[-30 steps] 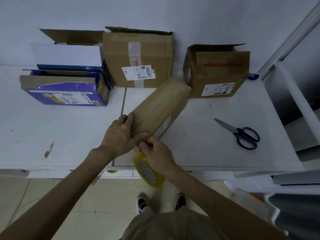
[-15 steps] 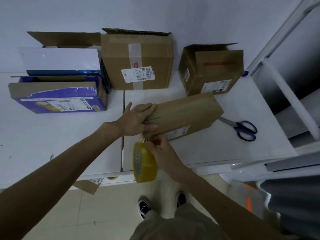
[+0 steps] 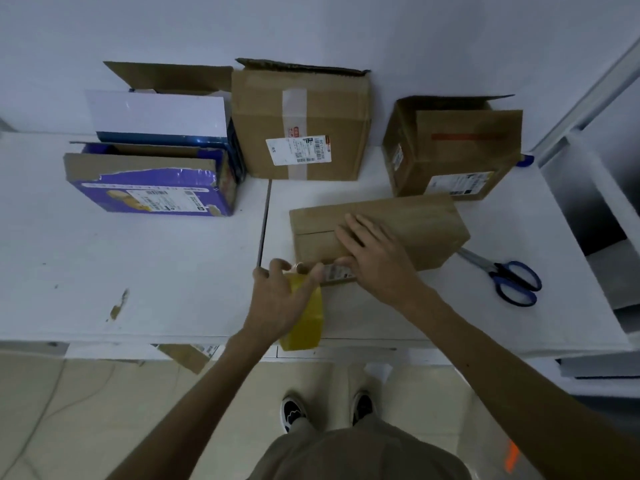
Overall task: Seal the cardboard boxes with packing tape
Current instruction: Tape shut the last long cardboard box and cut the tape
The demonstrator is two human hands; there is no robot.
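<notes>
A long brown cardboard box (image 3: 415,220) lies crosswise on the white table (image 3: 138,271), its flaps closed. My right hand (image 3: 377,261) presses flat on the box's top near its left end, thumb against the near side by a label. My left hand (image 3: 277,299) grips a yellow roll of packing tape (image 3: 306,317) just in front of the box's near left corner, at the table's front edge. The tape's free end is hidden by my fingers.
Blue-handled scissors (image 3: 509,278) lie to the right of the box. Along the back wall stand a purple box (image 3: 156,188), a white and blue box (image 3: 159,116), a large labelled carton (image 3: 301,123) and a smaller open carton (image 3: 453,147). A white shelf frame (image 3: 588,98) rises at right.
The long box has turned to lie crosswise on the table. The tape roll has passed from my right hand to my left, and my right hand now presses on the box.
</notes>
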